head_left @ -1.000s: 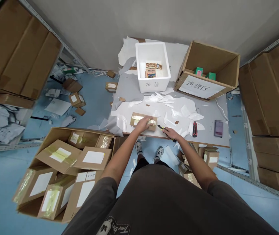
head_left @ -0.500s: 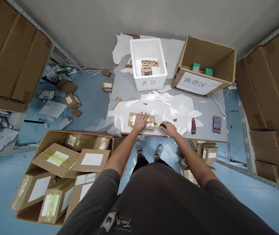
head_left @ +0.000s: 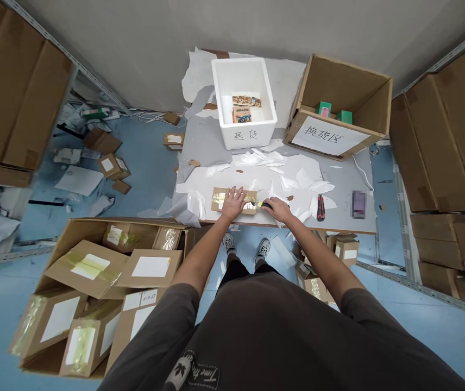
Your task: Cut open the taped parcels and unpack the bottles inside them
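Observation:
A small taped cardboard box (head_left: pixel 217 199) lies near the front edge of the table. My left hand (head_left: pixel 233 203) rests on top of it, fingers spread and pressing down. My right hand (head_left: pixel 278 210) is closed around a black and yellow utility knife (head_left: pixel 265 205), which points left at the box's right end. The blade is too small to make out, so I cannot tell whether it touches the cardboard. White labels and yellowish tape show on the box beside my left hand.
Torn white paper (head_left: pixel 257 158) litters the table (head_left: pixel 340 187). A white foam box (head_left: pixel 250 138) and a large carton (head_left: pixel 326 136) stand behind, both holding small packages. A red and black tool (head_left: pixel 321 207) and a phone (head_left: pixel 358 205) lie right. A carton of parcels (head_left: pixel 151 267) stands lower left.
The view has shifted slightly. My right hand has moved a little left with the knife, and the blade seen at the box's right end earlier no longer shows clearly. My left hand stays on the box.

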`<action>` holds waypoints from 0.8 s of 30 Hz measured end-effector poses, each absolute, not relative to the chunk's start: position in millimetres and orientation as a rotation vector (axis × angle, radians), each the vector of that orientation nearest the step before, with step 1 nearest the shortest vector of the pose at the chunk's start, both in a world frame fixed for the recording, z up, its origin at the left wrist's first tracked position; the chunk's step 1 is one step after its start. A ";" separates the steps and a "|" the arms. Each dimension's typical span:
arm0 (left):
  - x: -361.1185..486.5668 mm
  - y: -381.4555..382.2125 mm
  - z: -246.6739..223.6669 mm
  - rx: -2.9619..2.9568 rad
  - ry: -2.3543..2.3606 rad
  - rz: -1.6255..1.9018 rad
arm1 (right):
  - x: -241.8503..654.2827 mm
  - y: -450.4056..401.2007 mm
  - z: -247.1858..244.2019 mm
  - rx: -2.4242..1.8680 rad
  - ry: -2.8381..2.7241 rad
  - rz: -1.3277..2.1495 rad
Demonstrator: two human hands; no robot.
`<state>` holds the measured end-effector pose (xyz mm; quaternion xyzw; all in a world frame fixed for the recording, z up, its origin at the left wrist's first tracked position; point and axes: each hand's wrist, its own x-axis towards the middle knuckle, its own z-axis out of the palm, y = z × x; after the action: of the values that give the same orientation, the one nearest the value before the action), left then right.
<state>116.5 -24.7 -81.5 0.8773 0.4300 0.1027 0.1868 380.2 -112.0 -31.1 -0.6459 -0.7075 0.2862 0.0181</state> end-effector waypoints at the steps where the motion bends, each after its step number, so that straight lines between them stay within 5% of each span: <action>1: 116.9 -25.7 -81.6 2.465 1.216 0.294 | 379.4 -112.3 -31.3 -2.003 -2.181 0.903; 24: 117.0 -32.9 -71.9 2.394 1.269 0.235 | 395.2 -91.9 -21.9 -1.876 -2.411 0.842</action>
<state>117.0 -32.9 -71.9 0.8608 0.4562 0.0845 0.2091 395.2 -91.9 -21.9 -0.5918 -0.7609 0.2658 -0.0137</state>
